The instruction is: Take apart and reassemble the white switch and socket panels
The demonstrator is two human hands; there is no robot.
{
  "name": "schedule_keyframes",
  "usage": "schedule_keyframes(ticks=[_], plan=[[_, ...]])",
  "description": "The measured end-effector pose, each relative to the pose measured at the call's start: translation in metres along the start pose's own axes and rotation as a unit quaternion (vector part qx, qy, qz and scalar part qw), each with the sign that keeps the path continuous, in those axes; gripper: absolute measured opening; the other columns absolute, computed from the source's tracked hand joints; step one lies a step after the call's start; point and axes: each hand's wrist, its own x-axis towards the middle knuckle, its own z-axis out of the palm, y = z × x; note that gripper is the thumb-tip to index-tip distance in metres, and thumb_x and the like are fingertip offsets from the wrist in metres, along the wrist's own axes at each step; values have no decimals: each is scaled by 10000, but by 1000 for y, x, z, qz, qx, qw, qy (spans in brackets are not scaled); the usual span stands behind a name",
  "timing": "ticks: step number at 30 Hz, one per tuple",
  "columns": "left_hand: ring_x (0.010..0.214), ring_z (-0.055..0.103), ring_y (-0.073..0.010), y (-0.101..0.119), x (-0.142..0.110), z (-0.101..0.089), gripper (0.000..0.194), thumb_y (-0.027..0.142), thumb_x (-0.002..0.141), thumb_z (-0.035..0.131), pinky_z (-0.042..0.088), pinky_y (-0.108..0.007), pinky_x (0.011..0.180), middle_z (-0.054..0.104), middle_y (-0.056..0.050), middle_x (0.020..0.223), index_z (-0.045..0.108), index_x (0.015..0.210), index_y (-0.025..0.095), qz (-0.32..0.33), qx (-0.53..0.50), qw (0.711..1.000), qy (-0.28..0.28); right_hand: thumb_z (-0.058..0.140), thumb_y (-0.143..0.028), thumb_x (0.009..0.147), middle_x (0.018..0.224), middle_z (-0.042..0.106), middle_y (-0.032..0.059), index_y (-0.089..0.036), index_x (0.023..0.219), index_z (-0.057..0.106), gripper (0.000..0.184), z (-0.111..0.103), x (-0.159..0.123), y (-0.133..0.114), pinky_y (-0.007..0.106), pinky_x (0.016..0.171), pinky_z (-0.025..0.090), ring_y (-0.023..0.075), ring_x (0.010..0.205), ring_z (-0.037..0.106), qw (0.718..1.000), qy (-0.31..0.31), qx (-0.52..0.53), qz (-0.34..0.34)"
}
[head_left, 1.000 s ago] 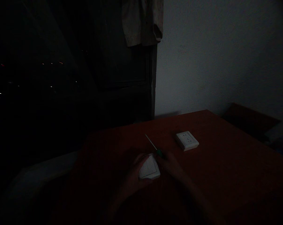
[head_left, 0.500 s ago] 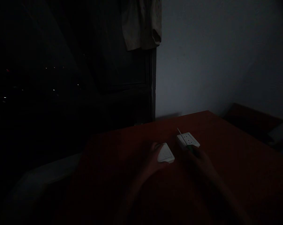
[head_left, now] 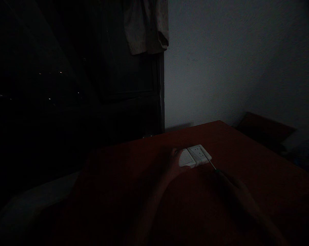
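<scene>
Grey in the dim light, a wall (head_left: 221, 68) is filling the right side of the view, while a dark window (head_left: 123, 75) is taking up the left. Below them, a reddish-brown bench (head_left: 236, 157) is stretching across the foreground. A pale cloth (head_left: 146, 30) is hanging over the window's upper right corner, and a brown board (head_left: 269, 124) is showing beyond the bench's far right edge. The left hand (head_left: 173, 164) is grasping a white switch (head_left: 186, 159) by its left end, thumb along the near side, fingers along the far side. The right hand (head_left: 233, 186) is gripping a screwdriver by its handle. On the bench, a white socket (head_left: 200, 153) is lying just right of the switch, their edges seemingly meeting. The screwdriver's thin shaft (head_left: 211, 162) is slanting over the socket's right part; whether its tip is touching, I cannot tell. Tiny lights (head_left: 50, 99) are glowing in the window.
</scene>
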Motion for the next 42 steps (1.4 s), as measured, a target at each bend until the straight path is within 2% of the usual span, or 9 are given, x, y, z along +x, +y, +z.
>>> schedule_keyframes(ticks=[5,10,13,19,27,30,33,42], plan=[[1296,370,-265,5,-12,-15,639,323,760,716,325,-399,1090,341,-88,1402,422,1321,243,6,9,999,33,467,-492,854,1237,646,65,-255,1197,631,448,-10,0,-5,405,947,466,292,1092,610,988,-78,-89,-103],[1312,355,-238,5,-42,-42,473,227,850,575,306,-423,1109,366,-82,1391,425,1298,228,-18,49,992,112,440,-381,870,1273,620,43,-331,1235,599,402,-8,9,-25,426,979,435,278,1131,586,955,-79,-208,-197],[1286,398,-230,7,-67,-57,440,191,854,535,342,-430,1090,403,-56,1370,443,1279,259,-29,69,991,111,412,-332,893,1319,585,20,-351,1238,592,390,-1,19,-29,444,1016,397,267,1192,540,935,-87,-239,-248],[1249,447,-232,14,-109,-73,377,183,852,529,383,-421,1066,439,-45,1357,511,1219,269,-44,95,992,73,418,-314,914,1296,598,37,-305,1239,596,370,17,37,-9,398,986,434,239,1151,563,921,-54,-256,-288],[1218,482,-229,11,-123,-72,362,184,849,527,397,-428,1055,486,-44,1326,533,1203,261,-62,101,989,86,462,-184,897,1208,650,51,-286,1222,603,369,24,50,16,382,883,496,233,1065,598,832,13,-362,-420],[1225,479,-231,10,-123,-70,356,196,849,531,401,-422,1052,485,-42,1331,543,1198,264,-64,98,990,80,471,-163,893,1212,644,62,-276,1234,593,380,25,52,17,365,850,511,232,1046,601,812,28,-387,-436],[1220,484,-232,12,-123,-68,357,201,846,535,401,-421,1050,491,-38,1331,552,1196,270,-67,99,990,76,484,-153,888,1225,631,75,-259,1251,579,390,26,51,14,385,871,502,247,1073,581,806,27,-406,-430],[1207,496,-224,16,-125,-68,365,196,845,530,405,-408,1050,496,-35,1327,549,1203,270,-74,85,992,60,457,-148,887,1242,615,102,-238,1245,579,389,36,32,-1,391,836,530,264,1069,593,826,26,-391,-405]])
